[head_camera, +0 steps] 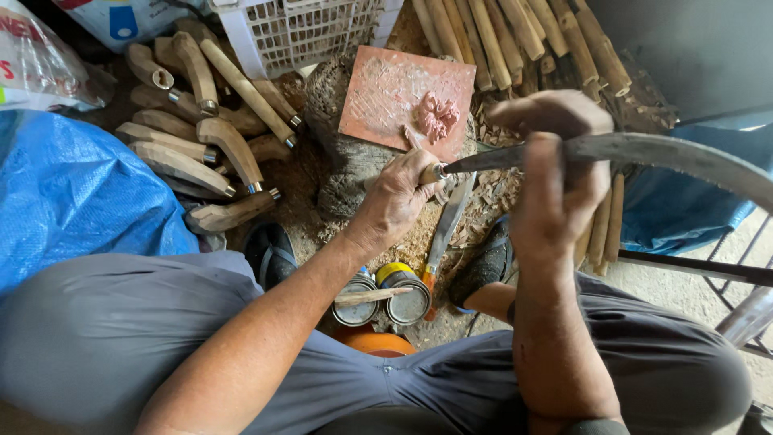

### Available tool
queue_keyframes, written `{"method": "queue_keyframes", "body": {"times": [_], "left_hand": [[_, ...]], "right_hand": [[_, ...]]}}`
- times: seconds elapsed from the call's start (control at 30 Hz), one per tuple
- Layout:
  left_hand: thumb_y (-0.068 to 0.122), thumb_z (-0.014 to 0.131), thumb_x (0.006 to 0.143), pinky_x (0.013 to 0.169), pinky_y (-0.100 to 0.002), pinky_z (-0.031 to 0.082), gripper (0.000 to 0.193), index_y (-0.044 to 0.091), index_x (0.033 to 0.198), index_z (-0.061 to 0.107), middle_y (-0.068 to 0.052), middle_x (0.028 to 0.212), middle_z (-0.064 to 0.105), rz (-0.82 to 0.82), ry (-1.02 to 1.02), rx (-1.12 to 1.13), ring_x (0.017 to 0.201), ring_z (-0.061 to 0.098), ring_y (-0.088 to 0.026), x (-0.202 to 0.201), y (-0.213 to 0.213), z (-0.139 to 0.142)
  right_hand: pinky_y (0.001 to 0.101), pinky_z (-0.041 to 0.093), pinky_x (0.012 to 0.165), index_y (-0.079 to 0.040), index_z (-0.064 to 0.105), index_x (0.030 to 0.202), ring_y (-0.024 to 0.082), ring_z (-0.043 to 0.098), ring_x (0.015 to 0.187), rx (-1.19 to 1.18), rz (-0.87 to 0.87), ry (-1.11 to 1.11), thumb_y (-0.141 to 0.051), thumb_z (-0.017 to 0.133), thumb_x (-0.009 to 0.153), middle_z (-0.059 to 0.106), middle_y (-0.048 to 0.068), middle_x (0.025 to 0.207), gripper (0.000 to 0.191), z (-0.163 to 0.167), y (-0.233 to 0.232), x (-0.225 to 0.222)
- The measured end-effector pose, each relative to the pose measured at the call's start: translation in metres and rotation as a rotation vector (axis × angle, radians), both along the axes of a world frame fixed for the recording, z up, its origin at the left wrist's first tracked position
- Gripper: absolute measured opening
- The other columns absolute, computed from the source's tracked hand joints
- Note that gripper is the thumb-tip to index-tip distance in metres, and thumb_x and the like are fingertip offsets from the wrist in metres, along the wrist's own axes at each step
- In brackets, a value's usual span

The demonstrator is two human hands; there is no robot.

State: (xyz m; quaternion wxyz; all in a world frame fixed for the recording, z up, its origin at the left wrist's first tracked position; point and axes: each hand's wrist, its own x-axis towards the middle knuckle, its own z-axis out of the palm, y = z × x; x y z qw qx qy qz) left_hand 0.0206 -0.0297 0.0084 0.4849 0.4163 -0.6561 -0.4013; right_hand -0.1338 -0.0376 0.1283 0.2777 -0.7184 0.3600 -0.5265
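My left hand [400, 196] grips a wooden handle with a metal ferrule [436, 172] at the base of a long curved sickle blade [644, 153]. My right hand [560, 181] is closed around the blade near its tang, holding it level over a rough wooden block [346, 153]. On the block lies a reddish square tile [386, 89] with a lump of pink paste [436, 115]. A flat knife blade [448, 225] rests below my hands among wood shavings.
A pile of carved wooden handles with ferrules [201, 137] lies at left, next to a blue tarp [72, 193]. Bamboo-like sticks [515, 36] are stacked at the top right. A white plastic crate [298, 28] stands behind. Two small tins [386, 294] sit between my legs.
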Motion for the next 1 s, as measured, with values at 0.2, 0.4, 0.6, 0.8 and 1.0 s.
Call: {"method": "queue_keyframes", "body": {"times": [0.2, 0.4, 0.6, 0.8, 1.0], "left_hand": [[0.004, 0.073, 0.095, 0.071, -0.038, 0.052, 0.027, 0.010, 0.096, 0.046, -0.001, 0.084, 0.052, 0.004, -0.012, 0.083, 0.081, 0.059, -0.017, 0.001, 0.003, -0.003], [0.004, 0.073, 0.093, 0.074, -0.038, 0.056, 0.028, 0.011, 0.095, 0.046, -0.002, 0.085, 0.055, 0.045, -0.047, 0.019, 0.083, 0.061, -0.018, 0.006, 0.004, -0.004], [0.004, 0.072, 0.096, 0.079, -0.036, 0.059, 0.025, 0.011, 0.101, 0.049, -0.002, 0.091, 0.060, 0.097, -0.005, -0.025, 0.090, 0.066, -0.017, 0.008, 0.004, -0.005], [0.003, 0.070, 0.098, 0.080, -0.037, 0.059, 0.023, 0.012, 0.105, 0.050, -0.003, 0.093, 0.061, 0.111, 0.024, -0.037, 0.091, 0.066, -0.020, 0.005, 0.004, -0.010], [0.006, 0.070, 0.098, 0.084, -0.043, 0.055, 0.025, 0.011, 0.113, 0.050, -0.010, 0.099, 0.061, 0.101, -0.031, -0.032, 0.096, 0.063, -0.025, 0.004, 0.000, -0.024]], "right_hand": [[0.0352, 0.050, 0.051, -0.007, 0.045, 0.102, 0.020, 0.050, 0.057, 0.165, 0.185, -0.446, -0.049, 0.042, 0.120, 0.050, 0.012, 0.076, 0.046, 0.010, -0.007, 0.006], [0.0275, 0.028, 0.040, -0.008, 0.036, 0.092, 0.009, 0.023, 0.044, 0.132, 0.130, -0.474, -0.051, 0.045, 0.114, 0.028, 0.002, 0.060, 0.049, 0.000, -0.007, 0.029], [0.0282, 0.025, 0.041, -0.010, 0.035, 0.092, 0.008, 0.021, 0.045, 0.156, 0.173, -0.498, -0.052, 0.047, 0.113, 0.026, 0.001, 0.060, 0.049, -0.004, -0.010, 0.037], [0.0290, 0.024, 0.042, -0.009, 0.035, 0.092, 0.008, 0.021, 0.045, 0.151, 0.186, -0.505, -0.052, 0.047, 0.112, 0.027, 0.001, 0.059, 0.049, -0.015, -0.015, 0.038], [0.0276, 0.025, 0.036, -0.012, 0.036, 0.090, 0.007, 0.022, 0.043, 0.108, 0.175, -0.494, -0.051, 0.046, 0.113, 0.027, -0.002, 0.057, 0.046, -0.030, -0.031, 0.038]]}}
